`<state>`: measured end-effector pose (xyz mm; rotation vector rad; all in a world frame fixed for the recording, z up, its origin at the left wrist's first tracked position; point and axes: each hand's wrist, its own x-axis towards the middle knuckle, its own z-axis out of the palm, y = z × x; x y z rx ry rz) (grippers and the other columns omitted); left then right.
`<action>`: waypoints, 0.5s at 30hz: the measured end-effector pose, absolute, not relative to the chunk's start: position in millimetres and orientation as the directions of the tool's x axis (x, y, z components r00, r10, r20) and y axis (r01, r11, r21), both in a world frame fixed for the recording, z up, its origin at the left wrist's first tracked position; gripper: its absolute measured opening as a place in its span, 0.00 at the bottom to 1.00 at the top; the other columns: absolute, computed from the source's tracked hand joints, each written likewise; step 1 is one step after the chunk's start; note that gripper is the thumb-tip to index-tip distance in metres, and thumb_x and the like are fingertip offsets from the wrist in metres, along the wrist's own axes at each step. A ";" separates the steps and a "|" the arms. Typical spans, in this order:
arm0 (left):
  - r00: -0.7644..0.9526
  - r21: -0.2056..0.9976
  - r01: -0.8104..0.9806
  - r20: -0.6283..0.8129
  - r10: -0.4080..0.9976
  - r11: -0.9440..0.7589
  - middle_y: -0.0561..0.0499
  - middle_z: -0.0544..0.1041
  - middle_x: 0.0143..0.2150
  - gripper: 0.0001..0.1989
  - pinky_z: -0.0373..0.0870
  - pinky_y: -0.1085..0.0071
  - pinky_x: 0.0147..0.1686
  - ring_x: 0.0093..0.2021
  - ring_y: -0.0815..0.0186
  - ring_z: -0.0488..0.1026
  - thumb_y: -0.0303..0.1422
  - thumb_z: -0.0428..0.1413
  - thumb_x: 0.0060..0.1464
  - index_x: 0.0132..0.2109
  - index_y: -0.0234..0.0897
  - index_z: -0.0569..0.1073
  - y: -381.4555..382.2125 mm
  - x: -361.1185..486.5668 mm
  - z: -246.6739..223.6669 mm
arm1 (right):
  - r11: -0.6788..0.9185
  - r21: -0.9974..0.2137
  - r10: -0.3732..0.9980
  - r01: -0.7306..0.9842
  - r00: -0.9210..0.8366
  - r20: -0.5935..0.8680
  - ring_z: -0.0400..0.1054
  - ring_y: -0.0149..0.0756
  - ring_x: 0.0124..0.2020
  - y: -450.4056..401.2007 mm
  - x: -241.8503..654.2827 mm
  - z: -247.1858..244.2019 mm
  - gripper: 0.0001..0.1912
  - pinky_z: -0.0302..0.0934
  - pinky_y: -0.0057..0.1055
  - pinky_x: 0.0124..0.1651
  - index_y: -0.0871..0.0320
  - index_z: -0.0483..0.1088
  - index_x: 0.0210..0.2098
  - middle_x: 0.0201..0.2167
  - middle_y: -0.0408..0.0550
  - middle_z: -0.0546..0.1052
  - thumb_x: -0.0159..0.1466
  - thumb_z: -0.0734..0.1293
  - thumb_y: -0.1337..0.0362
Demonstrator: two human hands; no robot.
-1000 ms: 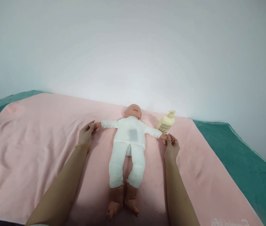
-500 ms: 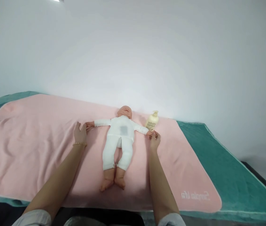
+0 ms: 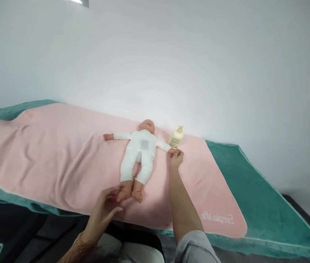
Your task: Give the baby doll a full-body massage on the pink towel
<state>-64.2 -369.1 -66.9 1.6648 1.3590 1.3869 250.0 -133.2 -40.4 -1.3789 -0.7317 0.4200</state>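
Note:
A baby doll (image 3: 141,157) in a white long-sleeved suit lies on its back with both arms spread, its feet toward me. My right hand (image 3: 176,159) is closed around the doll's hand on the right side. My left hand (image 3: 104,212) is beside the doll's feet, fingers apart, thumb spread, holding nothing; whether its fingertips touch the foot I cannot tell. Just beyond my right hand stands a pale yellow pump bottle (image 3: 176,138), close to the doll's outstretched arm.
A pink blanket (image 3: 70,142) with white lettering lies under the doll, wrinkled on the left. Beneath it a green cover (image 3: 242,179) shows on the right and along the near edge. A white wall (image 3: 155,62) rises behind.
My left hand has left the doll's hand on the left side and come down toward me, to beside the feet. My right hand still holds the other doll hand.

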 end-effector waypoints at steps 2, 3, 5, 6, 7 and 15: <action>-0.044 0.846 0.375 0.426 0.904 -0.380 0.42 0.70 0.55 0.31 0.70 0.55 0.54 0.56 0.52 0.69 0.42 0.64 0.48 0.57 0.41 0.64 -370.7 -55.0 -74.9 | 0.160 -0.976 0.672 0.145 0.709 0.215 0.68 0.34 0.34 -134.2 249.1 -39.0 0.12 0.64 0.28 0.33 0.57 0.64 0.40 0.38 0.50 0.73 0.61 0.59 0.57; -0.048 0.835 0.396 0.434 0.900 -0.382 0.42 0.69 0.57 0.32 0.67 0.53 0.56 0.58 0.51 0.67 0.42 0.64 0.47 0.58 0.41 0.64 -369.3 -52.2 -78.2 | 0.158 -0.977 0.678 0.144 0.704 0.213 0.68 0.34 0.33 -135.0 248.5 -38.2 0.12 0.64 0.28 0.32 0.57 0.64 0.40 0.38 0.50 0.73 0.61 0.59 0.57; -0.081 0.854 0.401 0.393 0.916 -0.331 0.42 0.69 0.57 0.30 0.66 0.52 0.57 0.59 0.51 0.66 0.42 0.63 0.49 0.57 0.41 0.65 -365.5 -49.9 -83.1 | 0.160 -0.978 0.688 0.137 0.695 0.210 0.68 0.33 0.31 -136.7 247.5 -36.7 0.12 0.63 0.27 0.30 0.57 0.64 0.40 0.38 0.50 0.73 0.61 0.59 0.57; -0.109 0.884 0.369 0.349 0.931 -0.288 0.42 0.70 0.56 0.28 0.68 0.53 0.56 0.57 0.52 0.68 0.42 0.61 0.51 0.58 0.40 0.65 -364.0 -50.0 -84.3 | 0.164 -0.978 0.691 0.132 0.692 0.209 0.68 0.32 0.31 -137.4 247.0 -36.0 0.13 0.63 0.26 0.29 0.57 0.64 0.40 0.38 0.50 0.73 0.61 0.59 0.56; -0.140 0.919 0.314 0.293 0.946 -0.238 0.42 0.71 0.55 0.28 0.70 0.53 0.54 0.55 0.53 0.71 0.42 0.60 0.53 0.58 0.40 0.64 -363.1 -50.7 -84.3 | 0.169 -0.978 0.693 0.126 0.690 0.209 0.67 0.32 0.31 -137.7 246.7 -35.5 0.13 0.63 0.26 0.29 0.57 0.64 0.40 0.38 0.50 0.73 0.61 0.59 0.56; -0.391 0.993 -0.049 0.081 0.917 -0.108 0.44 0.67 0.62 0.31 0.77 0.69 0.28 0.34 0.63 0.77 0.44 0.61 0.51 0.61 0.46 0.63 -360.6 -53.0 -50.4 | 0.265 -0.961 0.713 0.073 0.657 0.247 0.66 0.29 0.27 -136.8 244.0 -31.0 0.25 0.64 0.27 0.28 0.59 0.64 0.44 0.38 0.50 0.72 0.59 0.62 0.45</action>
